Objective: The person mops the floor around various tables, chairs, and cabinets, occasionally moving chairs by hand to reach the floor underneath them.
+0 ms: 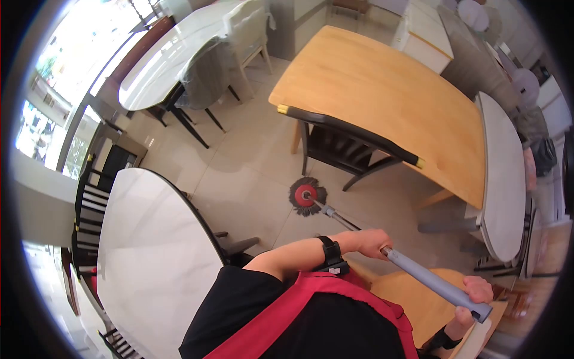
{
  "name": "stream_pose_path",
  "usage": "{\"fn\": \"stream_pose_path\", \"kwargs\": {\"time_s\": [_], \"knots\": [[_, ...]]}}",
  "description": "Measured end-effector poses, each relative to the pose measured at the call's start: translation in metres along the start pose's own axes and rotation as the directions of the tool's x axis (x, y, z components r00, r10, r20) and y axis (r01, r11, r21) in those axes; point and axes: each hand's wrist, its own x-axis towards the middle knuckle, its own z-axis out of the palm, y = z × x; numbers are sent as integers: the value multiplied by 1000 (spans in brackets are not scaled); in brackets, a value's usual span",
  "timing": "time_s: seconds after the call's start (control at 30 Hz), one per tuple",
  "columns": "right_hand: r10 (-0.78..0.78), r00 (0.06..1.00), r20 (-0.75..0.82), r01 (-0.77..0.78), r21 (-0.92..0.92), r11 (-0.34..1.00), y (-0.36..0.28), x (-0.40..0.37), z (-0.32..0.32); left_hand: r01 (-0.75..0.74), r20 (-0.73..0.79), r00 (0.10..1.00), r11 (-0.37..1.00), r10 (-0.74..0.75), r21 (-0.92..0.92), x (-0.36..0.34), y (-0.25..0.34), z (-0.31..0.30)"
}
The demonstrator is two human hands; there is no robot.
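A mop with a round red head (305, 195) and dark grey strands lies against the tiled floor, in the middle of the view. Its grey handle (427, 281) slants down to the right, in front of my body. My left hand (373, 243), below a black wrist device (332, 254), wraps round the thin upper pole just above the thick grey grip. Near the handle's end, my right hand (472, 299) is closed round the grip. A dark chair (353, 140) stands beyond the mop head.
A wooden table (382, 84) stands ahead to the right, with a white oval tabletop (505, 179) beside it. To the left is a white round-edged table (155, 251) with black chairs (89, 209). Another white table (173, 60) with covered chairs (206, 75) stands farther back.
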Motion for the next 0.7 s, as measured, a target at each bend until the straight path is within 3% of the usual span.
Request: {"fn": "stream_pose_path", "kwargs": {"time_s": [0.2,0.33,0.43,0.5,0.6,0.7], "knots": [[0,981,192,-54,275,960,62,58,76,233,-256,945,969,-204,86,-47,-58,-61],[-76,932,355,-24,271,962,95,104,155,382,-464,833,920,-301,89,-103,-108,-116],[-130,900,416,46,205,978,124,138,224,435,-641,718,894,-271,110,-152,-165,-161],[-183,873,453,97,207,974,143,161,280,516,-693,660,846,-289,139,-189,-197,-195],[-259,835,486,40,416,909,161,212,357,627,-699,585,776,-410,70,-243,-210,-259],[-216,828,518,34,339,940,148,270,415,642,-763,477,766,-437,-37,-295,-211,-305]]}}
